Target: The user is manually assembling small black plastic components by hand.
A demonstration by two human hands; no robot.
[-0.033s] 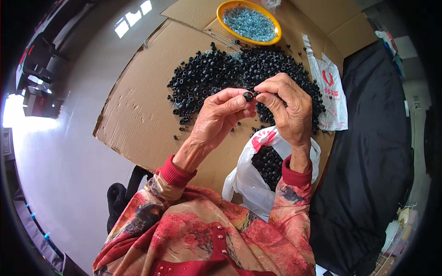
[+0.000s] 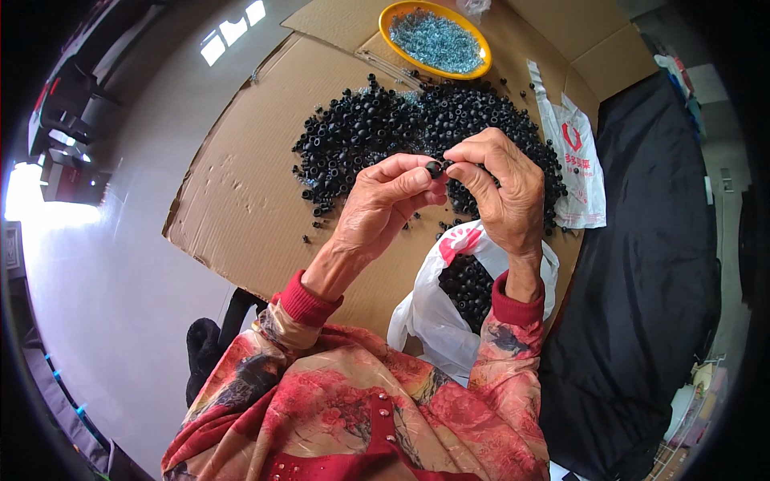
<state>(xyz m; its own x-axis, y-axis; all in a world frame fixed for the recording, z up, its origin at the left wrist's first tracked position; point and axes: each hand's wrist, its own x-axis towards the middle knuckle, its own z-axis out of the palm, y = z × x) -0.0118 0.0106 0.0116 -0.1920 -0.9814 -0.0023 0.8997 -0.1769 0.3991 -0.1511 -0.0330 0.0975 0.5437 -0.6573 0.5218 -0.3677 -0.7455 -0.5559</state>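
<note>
My left hand point(image 2: 391, 188) pinches a small black hollow round part point(image 2: 434, 169) between thumb and fingertips. My right hand point(image 2: 501, 180) meets it from the right, thumb and forefinger closed on a smaller dark piece point(image 2: 447, 166) that touches or nearly touches the round part. Its exact kind is too small to tell. Beyond both hands spreads a wide pile of similar black parts point(image 2: 353, 128), with some clear bluish bits among them. Under my right wrist an open white plastic bag point(image 2: 421, 309) holds more black parts point(image 2: 467, 290).
A flattened cardboard sheet point(image 2: 228, 180) lies beneath the pile. At its far side stands a yellow oval dish point(image 2: 385, 30) of small clear bluish pieces point(image 2: 437, 42). A flat white plastic bag point(image 2: 589, 200) rests to the right, beside black cloth point(image 2: 642, 264). Grey floor point(image 2: 120, 305) shows at left.
</note>
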